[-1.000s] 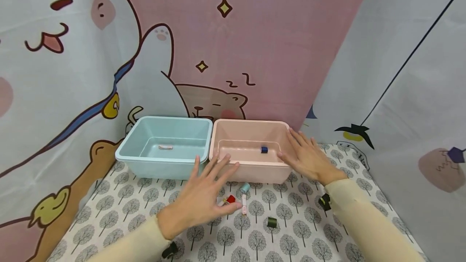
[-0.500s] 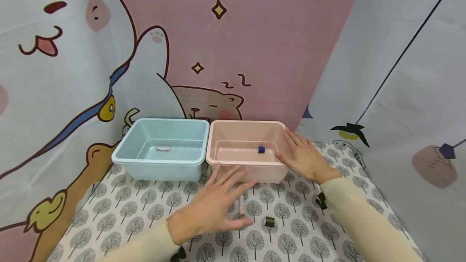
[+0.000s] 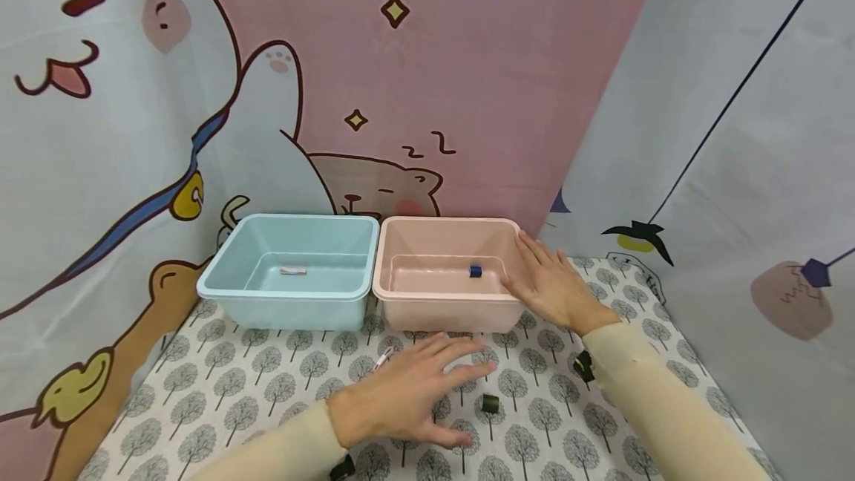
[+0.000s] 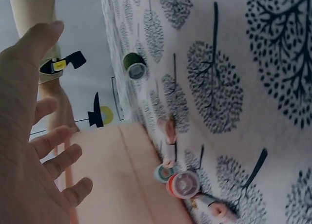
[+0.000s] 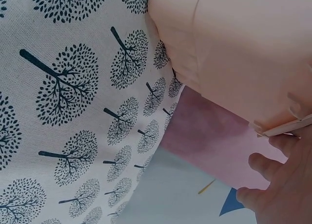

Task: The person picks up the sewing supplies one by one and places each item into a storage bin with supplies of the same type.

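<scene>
My left hand hovers over the tablecloth in front of the pink bin, fingers spread and holding nothing. Below it, in the left wrist view, lie a red thread spool, a light blue spool and two slim pale pink pieces; the hand hides most of these in the head view. One slim pale piece shows beyond its knuckles. A dark green thread spool lies to the right of the hand. My right hand rests with straight fingers on the pink bin's right rim.
A navy spool lies inside the pink bin. Against that bin's left side stands a light blue bin, with a slim pale piece on its floor. A printed cloth wall rises close behind both bins.
My left hand has moved right and nearer to me, from in front of the bins' rims to over the small things. The right hand stays on the pink bin's rim.
</scene>
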A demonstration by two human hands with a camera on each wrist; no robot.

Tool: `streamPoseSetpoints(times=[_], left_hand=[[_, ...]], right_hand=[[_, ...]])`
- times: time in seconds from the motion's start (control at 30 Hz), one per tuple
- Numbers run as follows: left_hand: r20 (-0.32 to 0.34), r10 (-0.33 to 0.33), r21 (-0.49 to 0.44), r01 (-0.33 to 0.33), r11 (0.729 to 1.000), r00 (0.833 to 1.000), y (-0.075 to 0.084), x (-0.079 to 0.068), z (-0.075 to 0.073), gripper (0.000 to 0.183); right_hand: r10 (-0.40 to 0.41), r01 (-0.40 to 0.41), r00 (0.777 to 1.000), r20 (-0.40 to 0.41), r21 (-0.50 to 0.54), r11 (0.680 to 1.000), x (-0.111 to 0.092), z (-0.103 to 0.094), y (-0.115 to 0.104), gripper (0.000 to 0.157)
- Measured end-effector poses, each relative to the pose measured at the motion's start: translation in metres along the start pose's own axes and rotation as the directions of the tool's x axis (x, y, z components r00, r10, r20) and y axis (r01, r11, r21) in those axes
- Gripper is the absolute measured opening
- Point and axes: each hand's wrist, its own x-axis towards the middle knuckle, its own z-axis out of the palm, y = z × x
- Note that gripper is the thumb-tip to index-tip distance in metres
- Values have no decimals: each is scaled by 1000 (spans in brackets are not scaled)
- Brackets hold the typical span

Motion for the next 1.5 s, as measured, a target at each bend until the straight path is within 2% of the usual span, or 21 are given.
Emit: streamPoseSetpoints(times=[0.2, 0.43, 0.73, 0.93, 1.1, 1.33, 1.5], left_hand=[[69, 9, -99, -2, 995, 998, -6, 10, 15, 107], [105, 41, -124, -28, 992, 994, -10, 22, 33, 105], [145, 50, -265, -10, 964, 988, -15, 39, 49, 101], [169, 17, -329, 41, 943, 985, -16, 44, 56, 95], [177, -5, -369, 72, 927, 984, -18, 48, 61, 88], [166, 17, -408, 53, 912, 986, -20, 56, 68, 64], [175, 8, -416, 67, 907, 984, -21, 60, 70, 55]], right_hand=[[4, -4, 1000, 3, 3, 1000, 0, -1, -1, 98], [-2, 2, 1000, 5, 1, 1000, 2, -3, -3, 95], [-6, 6, 1000, -10, 17, 1000, 3, -2, -4, 97], [-6, 6, 1000, -9, 21, 1000, 5, 0, -5, 101], [-6, 7, 1000, -11, 23, 1000, 4, -1, -4, 100], [-11, 12, 1000, -20, 24, 1000, 1, -1, -3, 98], [-9, 9, 1000, -23, 30, 1000, -1, 1, -2, 97]])
